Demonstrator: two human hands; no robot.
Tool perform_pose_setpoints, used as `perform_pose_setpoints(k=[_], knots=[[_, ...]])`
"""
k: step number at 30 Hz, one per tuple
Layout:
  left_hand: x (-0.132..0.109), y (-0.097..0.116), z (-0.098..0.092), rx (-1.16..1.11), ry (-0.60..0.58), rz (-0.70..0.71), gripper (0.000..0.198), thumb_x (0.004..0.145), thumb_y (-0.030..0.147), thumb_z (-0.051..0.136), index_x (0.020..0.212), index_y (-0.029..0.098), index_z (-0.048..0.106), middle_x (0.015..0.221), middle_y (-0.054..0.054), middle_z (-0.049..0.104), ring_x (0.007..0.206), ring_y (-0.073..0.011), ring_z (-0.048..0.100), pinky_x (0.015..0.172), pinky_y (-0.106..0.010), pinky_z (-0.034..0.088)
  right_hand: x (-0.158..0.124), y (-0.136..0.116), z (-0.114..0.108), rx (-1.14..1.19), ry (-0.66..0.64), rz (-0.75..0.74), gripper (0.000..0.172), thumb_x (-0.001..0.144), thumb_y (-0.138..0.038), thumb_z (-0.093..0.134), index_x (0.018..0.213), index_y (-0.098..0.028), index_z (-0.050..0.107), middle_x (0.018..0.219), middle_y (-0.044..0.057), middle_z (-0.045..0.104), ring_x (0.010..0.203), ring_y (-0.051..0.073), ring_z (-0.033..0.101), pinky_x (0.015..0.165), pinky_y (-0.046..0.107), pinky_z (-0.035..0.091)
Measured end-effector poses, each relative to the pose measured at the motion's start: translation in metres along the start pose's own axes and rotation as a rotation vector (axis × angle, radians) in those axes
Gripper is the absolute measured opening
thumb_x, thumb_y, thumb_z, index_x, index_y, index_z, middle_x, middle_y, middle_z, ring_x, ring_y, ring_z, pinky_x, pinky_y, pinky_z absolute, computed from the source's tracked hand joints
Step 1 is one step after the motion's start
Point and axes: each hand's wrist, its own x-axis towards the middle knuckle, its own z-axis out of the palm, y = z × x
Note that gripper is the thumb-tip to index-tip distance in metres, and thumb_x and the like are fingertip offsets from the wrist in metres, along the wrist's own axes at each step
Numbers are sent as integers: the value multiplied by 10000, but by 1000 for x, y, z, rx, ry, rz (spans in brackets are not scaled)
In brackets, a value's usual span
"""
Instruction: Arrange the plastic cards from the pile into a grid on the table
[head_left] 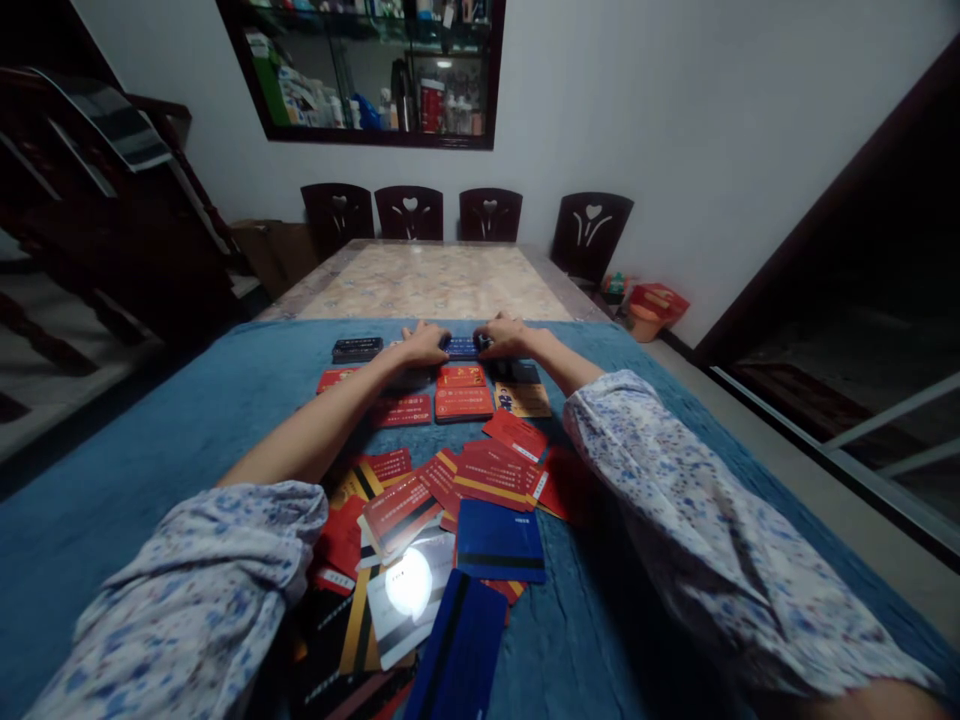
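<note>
Both arms stretch far out over a blue cloth (150,430). My left hand (421,344) and my right hand (507,337) meet at a small stack of blue cards (460,347), pinching it from either side with curled fingers. Just nearer lie sorted stacks: red cards (463,402), another red stack (403,410), a yellow card (523,399) and a dark stack (357,349) off to the left. A loose heap of red, blue, black and silver cards (450,500) lies between my forearms, close to me.
Past the cloth is bare marble-patterned tabletop (435,280), with several dark chairs (409,212) along the far edge. A glass cabinet (375,70) hangs on the wall. Stairs (90,200) rise on the left. A red bin (651,308) stands on the floor at right.
</note>
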Motion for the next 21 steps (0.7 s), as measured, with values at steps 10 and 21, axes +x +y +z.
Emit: perform_pose_setpoints(k=[10, 21], knots=[[2, -1, -6, 44, -69, -15, 536, 822, 282, 610, 1357, 248, 624, 1400, -125, 614, 1393, -374, 383, 1134, -640, 330, 8, -8, -6, -37, -69, 36, 498, 831, -372, 675, 1318, -268, 679, 1314, 111, 689, 1330, 377, 460, 983, 455, 468], [6, -5, -4, 71, -69, -5, 412, 822, 328, 646, 1222, 242, 695, 1331, -143, 645, 1400, -355, 407, 1149, -601, 336, 15, -7, -2, -75, -41, 18, 490, 760, -284, 703, 1248, -262, 732, 1199, 88, 740, 1254, 337, 548, 957, 395, 511]])
